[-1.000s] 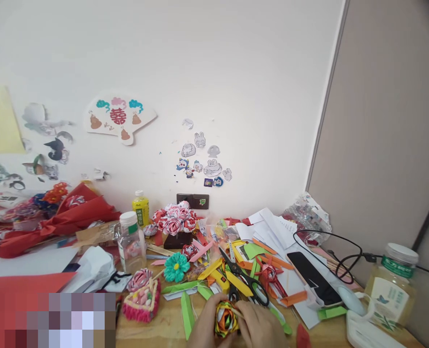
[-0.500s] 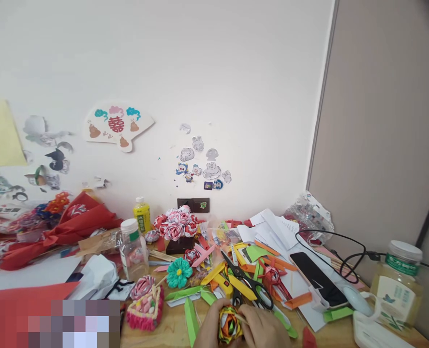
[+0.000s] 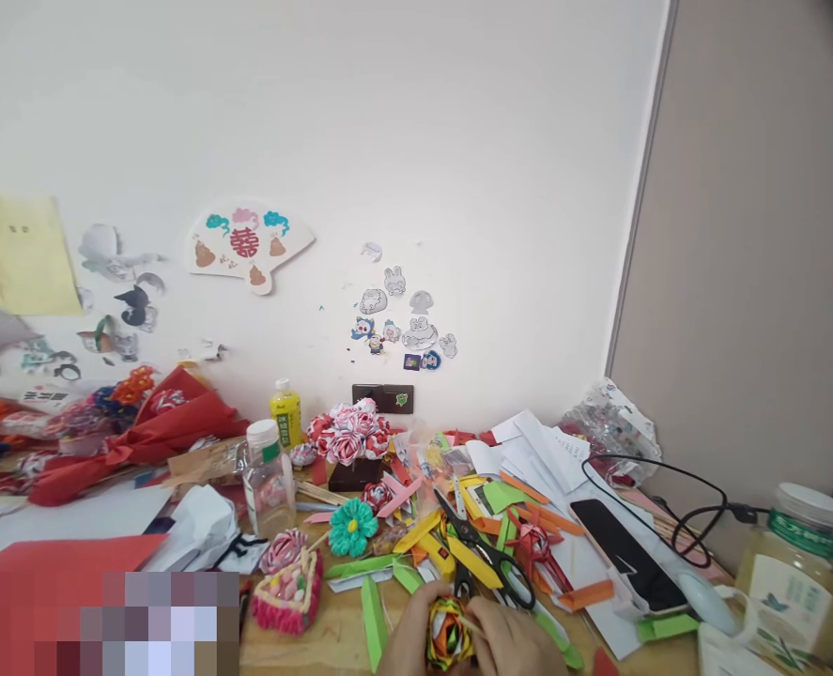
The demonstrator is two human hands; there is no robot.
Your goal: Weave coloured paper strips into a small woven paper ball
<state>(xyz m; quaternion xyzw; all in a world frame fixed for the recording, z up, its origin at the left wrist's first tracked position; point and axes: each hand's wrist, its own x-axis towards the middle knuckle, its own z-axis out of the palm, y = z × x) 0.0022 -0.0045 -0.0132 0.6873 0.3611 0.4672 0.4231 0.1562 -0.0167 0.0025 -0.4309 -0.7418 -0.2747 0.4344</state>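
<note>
You held the striped paper flower (image 3: pixel 449 634) in both hands at the near edge of the table (image 3: pixel 331 638), just in front of the scissors (image 3: pixel 490 559). Your left hand (image 3: pixel 403 646) wrapped a closed grip round one side of it, and your right hand (image 3: pixel 518 643) closed its grip on the other. A green paper strip (image 3: pixel 372 608) lay to the left of the scissors.

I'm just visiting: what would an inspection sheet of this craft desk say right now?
Surface: wooden table, mostly covered.
Job's things: multicoloured paper ball, held at the near edge.
Clutter: scissors, coloured paper strips, teal paper flower, phone, clear bottle, jar.
Hands: left hand and right hand both grip the paper ball.
Cables: black cable looped beside the phone.
Surroundings: white wall with stickers.
</note>
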